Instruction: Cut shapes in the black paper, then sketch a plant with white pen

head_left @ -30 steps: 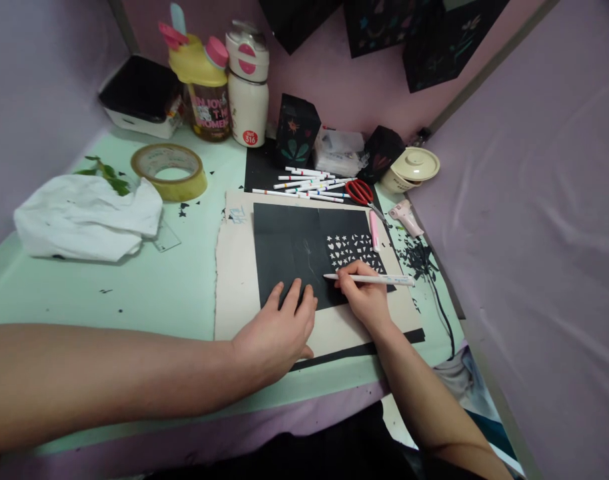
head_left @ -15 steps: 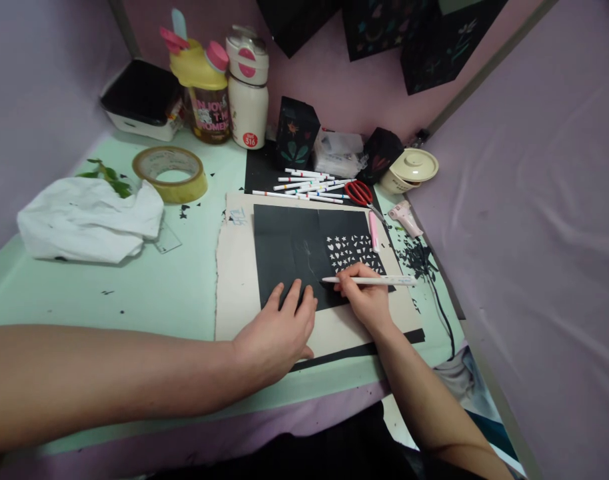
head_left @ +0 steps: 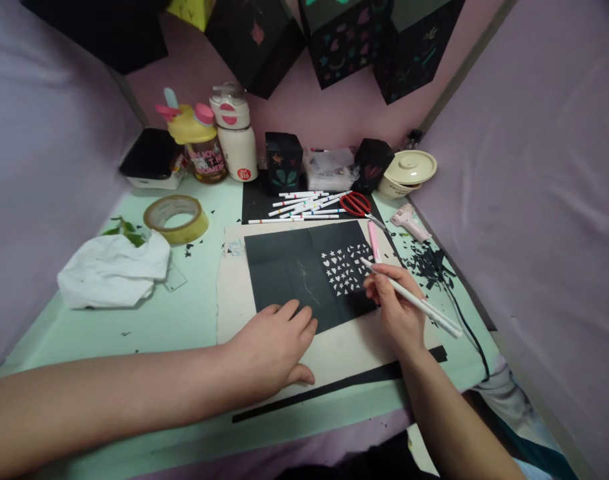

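Right hand [head_left: 392, 303] grip holds the pen [head_left: 409, 298], now lifted off the black paper [head_left: 284, 267].

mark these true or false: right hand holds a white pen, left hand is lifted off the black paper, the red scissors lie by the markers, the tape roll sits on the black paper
1. The right hand holds a white pen. True.
2. The left hand is lifted off the black paper. False: its fingers rest flat on the sheet's near edge.
3. The red scissors lie by the markers. True.
4. The tape roll sits on the black paper. False: it lies on the green table, to the left.
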### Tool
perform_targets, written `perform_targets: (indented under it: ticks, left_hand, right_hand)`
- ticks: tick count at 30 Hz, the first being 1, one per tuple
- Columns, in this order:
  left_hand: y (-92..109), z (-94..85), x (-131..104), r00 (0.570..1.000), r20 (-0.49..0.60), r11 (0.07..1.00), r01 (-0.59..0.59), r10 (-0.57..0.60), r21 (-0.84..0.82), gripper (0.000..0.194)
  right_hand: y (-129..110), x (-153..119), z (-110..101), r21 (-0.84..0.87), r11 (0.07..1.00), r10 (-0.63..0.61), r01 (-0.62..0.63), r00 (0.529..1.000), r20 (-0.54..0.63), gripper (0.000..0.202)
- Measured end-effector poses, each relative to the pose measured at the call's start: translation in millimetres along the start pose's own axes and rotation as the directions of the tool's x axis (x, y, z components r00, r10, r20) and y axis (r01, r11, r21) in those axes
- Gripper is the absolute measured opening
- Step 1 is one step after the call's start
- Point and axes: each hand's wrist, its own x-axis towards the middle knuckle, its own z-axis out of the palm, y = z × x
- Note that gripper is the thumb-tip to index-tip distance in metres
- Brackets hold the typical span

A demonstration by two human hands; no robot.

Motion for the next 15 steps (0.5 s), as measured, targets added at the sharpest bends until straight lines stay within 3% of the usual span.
perform_targets:
  ticks: [2,4,6,8,11,13,15]
  left_hand:
    - [-15,-17.8,-1,0.999,0.004,0.994,-0.04,0.041,-0.106,0.061]
    - [-36,-37.1,-3,1.0,-0.01,0.977,-0.03,0.029,-0.211,0.052]
    - [-62,-54.8,-6,0.997,-0.032,0.953,0.058,-0.071,-0.296,0.046]
    - [-92,-67.8,-11,0.969,-0.054,0.919,0.21,-0.241,-0.335,0.05]
    - [-133,-76.9,-22,0.852,-0.068,0.819,0.474,-0.519,-0.323,0.06]
    - [-152,-77.1,-32,0.752,-0.096,0.742,0.609,-0.653,-0.281,0.066]
    - [-166,-73.4,-44,0.682,-0.098,0.684,0.694,-0.725,-0.224,0.074]
  right_hand:
    - [-3,4,-8,-0.044,0.999,-0.004,0.011,0.988,0.154,0.016]
    - [-3,7,-12,-0.107,0.989,-0.068,0.105,0.949,0.307,0.015]
    - [1,10,-13,-0.134,0.953,-0.193,0.273,0.883,0.428,0.016]
    - [6,9,-10,-0.117,0.898,-0.313,0.424,0.802,0.508,0.021]
    - [13,4,-7,-0.117,0.865,-0.344,0.488,0.746,0.57,0.03]
    - [14,-1,-8,-0.119,0.866,-0.343,0.486,0.749,0.567,0.034]
    - [14,-5,-11,-0.097,0.875,-0.345,0.475,0.751,0.563,0.037]
